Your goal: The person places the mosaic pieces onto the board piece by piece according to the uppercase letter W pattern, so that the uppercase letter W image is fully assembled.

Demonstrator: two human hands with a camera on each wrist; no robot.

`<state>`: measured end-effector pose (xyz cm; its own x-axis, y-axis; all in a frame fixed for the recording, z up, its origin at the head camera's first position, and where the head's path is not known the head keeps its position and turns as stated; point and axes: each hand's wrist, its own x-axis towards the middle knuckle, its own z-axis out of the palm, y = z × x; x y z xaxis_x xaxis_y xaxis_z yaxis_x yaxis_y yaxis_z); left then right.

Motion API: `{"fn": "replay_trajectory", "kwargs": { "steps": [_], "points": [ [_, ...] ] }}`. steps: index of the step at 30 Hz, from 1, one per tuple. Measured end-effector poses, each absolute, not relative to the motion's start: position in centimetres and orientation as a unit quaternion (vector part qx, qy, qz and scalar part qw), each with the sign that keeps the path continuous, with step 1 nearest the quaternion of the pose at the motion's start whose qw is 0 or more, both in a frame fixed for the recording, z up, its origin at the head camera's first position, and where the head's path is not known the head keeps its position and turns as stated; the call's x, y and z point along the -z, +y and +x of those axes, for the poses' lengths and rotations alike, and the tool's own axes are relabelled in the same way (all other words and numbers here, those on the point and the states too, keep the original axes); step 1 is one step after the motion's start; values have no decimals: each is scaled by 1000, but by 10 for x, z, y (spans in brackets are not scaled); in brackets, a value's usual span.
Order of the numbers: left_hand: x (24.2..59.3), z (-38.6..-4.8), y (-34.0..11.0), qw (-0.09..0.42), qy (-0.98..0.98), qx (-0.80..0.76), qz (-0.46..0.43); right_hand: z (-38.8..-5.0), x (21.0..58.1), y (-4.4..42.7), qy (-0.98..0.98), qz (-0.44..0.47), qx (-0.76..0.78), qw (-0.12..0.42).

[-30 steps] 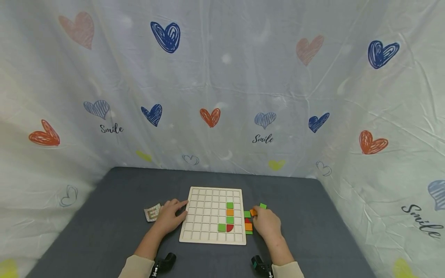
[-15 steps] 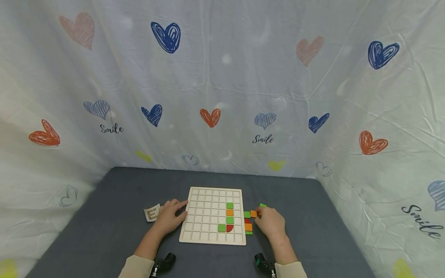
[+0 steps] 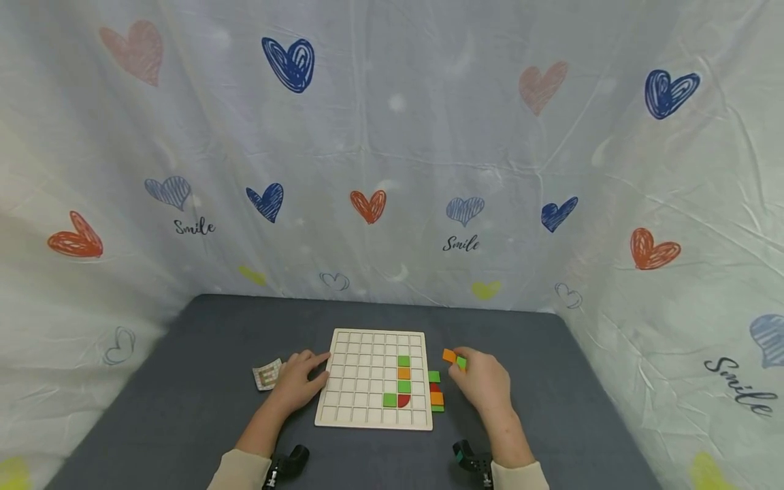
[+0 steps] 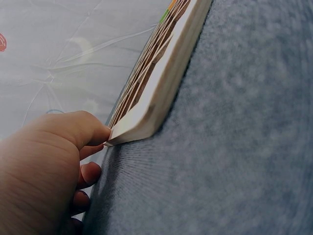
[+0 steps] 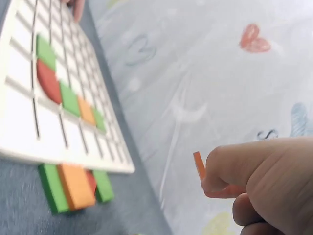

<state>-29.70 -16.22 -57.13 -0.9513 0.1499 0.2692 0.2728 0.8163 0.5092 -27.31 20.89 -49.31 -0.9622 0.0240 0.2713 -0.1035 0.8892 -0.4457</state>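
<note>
In the head view my left hand [image 3: 298,382] rests at the left edge of a pale wooden grid board [image 3: 356,412], index finger and thumb spread and touching it. My right hand [image 3: 487,384] is right of the board and pinches an orange square tile [image 3: 449,355]; the right wrist view shows that orange tile [image 5: 199,165] edge-on at the fingertips. A green tile [image 3: 461,363] shows between finger and thumb; I cannot tell whether it is held. On the board sit green tiles [image 3: 390,400], an orange tile [image 3: 403,373] and a red rounded tile [image 3: 403,401].
Beside the board's right edge lie a green tile [image 3: 434,376], a red piece [image 3: 434,387] and an orange tile [image 3: 437,399] with green under it. A patterned card [image 3: 267,374] lies left of the board on the dark grey table [image 3: 245,333]. A heart-print curtain [image 3: 398,150] hangs behind.
The orange tile that lay right of the green one beside the board is now up in my right fingers. My right hand has shifted right. The left hand stays at the board.
</note>
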Motion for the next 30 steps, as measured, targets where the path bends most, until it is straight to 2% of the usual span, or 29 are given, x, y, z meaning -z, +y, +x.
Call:
{"fn": "replay_trajectory", "kwargs": {
  "steps": [8, 19, 30],
  "points": [
    [571, -297, -163, 102, -949, 279, -109, -260, 479, 187, -955, 66, -239, 161],
    [574, -299, -163, 101, -949, 280, -105, -248, 482, 154, -942, 152, -236, 183],
    [574, -300, -163, 102, -949, 278, -108, -240, 504, 122, -942, 226, -208, 136]
  ]
}}
